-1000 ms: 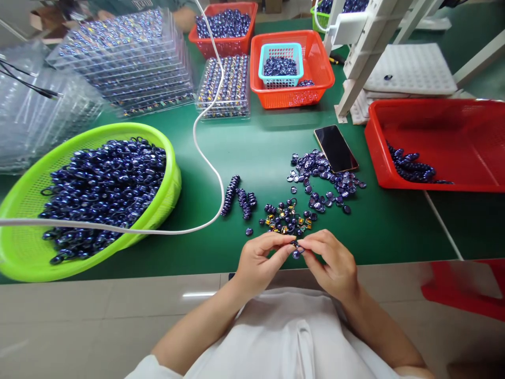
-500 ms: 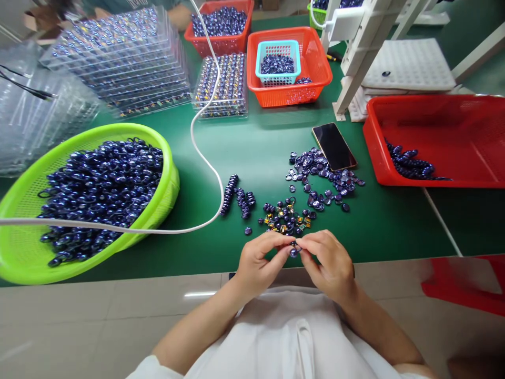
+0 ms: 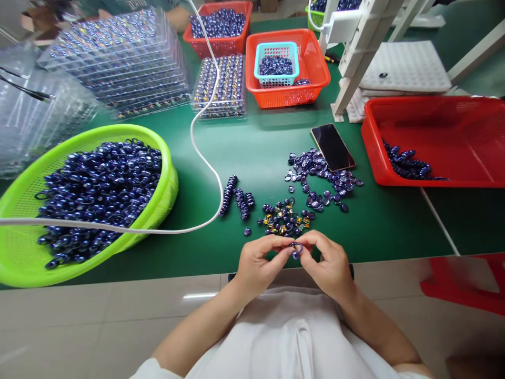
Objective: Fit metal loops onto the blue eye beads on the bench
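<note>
A small, shiny dark-blue ring with a round bead (image 3: pixel 295 255) is held at the table's front edge between both hands. My left hand (image 3: pixel 259 264) pinches its left side with thumb and fingertips. On its right side, the fingertips of my right hand (image 3: pixel 328 265) are closed on it. Just beyond my fingers lies a loose pile of blue beads and gold-set pieces (image 3: pixel 287 217). Farther right is a scatter of flat dark-blue pieces (image 3: pixel 315 166). Short coiled stacks of dark-blue rings (image 3: pixel 229 196) lie to the left.
A lime-green basket (image 3: pixel 170 176) of blue rings stands at left, crossed by a white cable (image 3: pixel 205 153). Clear trays (image 3: pixel 118 63) are stacked behind. A phone (image 3: pixel 333 147) and a red bin (image 3: pixel 465 142) are at right, an orange-red basket (image 3: pixel 272 99) at back. Another person's arm (image 3: pixel 178 18) shows at top.
The ring has turned between my fingertips, so its loop shows more openly. My right thumb has shifted slightly; both hands stay in the same place.
</note>
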### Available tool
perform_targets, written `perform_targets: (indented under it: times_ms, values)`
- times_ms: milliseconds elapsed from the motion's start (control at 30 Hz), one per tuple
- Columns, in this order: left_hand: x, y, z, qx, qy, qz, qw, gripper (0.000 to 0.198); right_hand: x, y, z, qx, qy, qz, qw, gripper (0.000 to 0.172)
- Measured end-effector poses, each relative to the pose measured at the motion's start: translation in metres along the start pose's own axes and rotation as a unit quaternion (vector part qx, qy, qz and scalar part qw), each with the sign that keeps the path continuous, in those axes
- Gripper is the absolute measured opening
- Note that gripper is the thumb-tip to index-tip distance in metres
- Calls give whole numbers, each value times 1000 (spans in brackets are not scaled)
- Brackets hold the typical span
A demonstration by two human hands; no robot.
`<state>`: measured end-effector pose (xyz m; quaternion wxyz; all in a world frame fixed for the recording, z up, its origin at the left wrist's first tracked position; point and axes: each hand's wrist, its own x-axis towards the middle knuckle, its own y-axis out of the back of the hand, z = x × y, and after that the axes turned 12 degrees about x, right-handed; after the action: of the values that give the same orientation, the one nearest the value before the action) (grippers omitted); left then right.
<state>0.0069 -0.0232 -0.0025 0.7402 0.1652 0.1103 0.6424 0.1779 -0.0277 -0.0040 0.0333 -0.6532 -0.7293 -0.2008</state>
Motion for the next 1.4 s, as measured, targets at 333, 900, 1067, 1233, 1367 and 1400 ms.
perform_targets:
  times_ms: [333, 900, 1067, 1233, 1367, 1400]
  values:
    - [2, 0, -6, 27, -29, -10, 999, 10, 6, 1, -4, 18, -64, -13, 998, 12]
    - [9, -1, -2, -72, 115, -40, 990, 15, 32, 103, 57, -296, -94, 45, 949, 20]
    - [9, 1, 0, -85, 136, -31, 987, 14, 26, 99, 57, -306, -98, 26, 947, 14]
    - [10, 0, -2, -101, 138, -29, 985, 15, 18, 94, 53, -311, -97, 32, 945, 19]
    - [11, 1, -1, -111, 142, -30, 983, 15, 16, 93, 51, -284, -105, 36, 952, 14]
    - [11, 1, 0, -113, 143, -29, 983, 15, 16, 92, 50, -269, -109, 32, 956, 13]
